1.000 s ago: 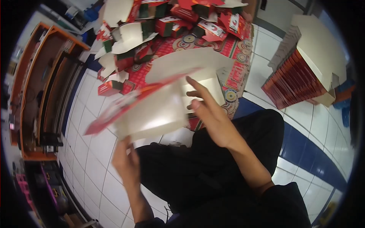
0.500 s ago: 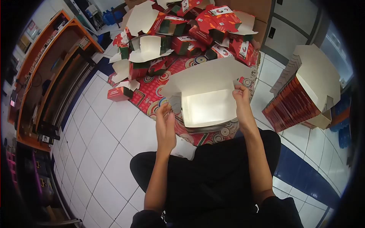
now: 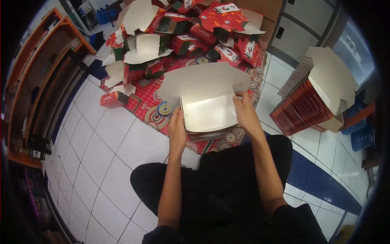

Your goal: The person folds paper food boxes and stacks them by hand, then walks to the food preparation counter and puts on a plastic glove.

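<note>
Stack of nested white-lined card boxes, open-topped, sits on red patterned mat between left hand and right hand, fingers curled at side walls, pinch or mere touch impossible to tell. Even, light pressure both sides should keep walls square. Red-and-green card boxes beyond carry white labels, print too small to read.

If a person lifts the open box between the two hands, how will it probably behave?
The box is probably light: it looks like thin card and is empty. Its wide flap may bend easily, being one thin sheet. It might cling at first, since several layers show stacked closely beneath it.
</note>
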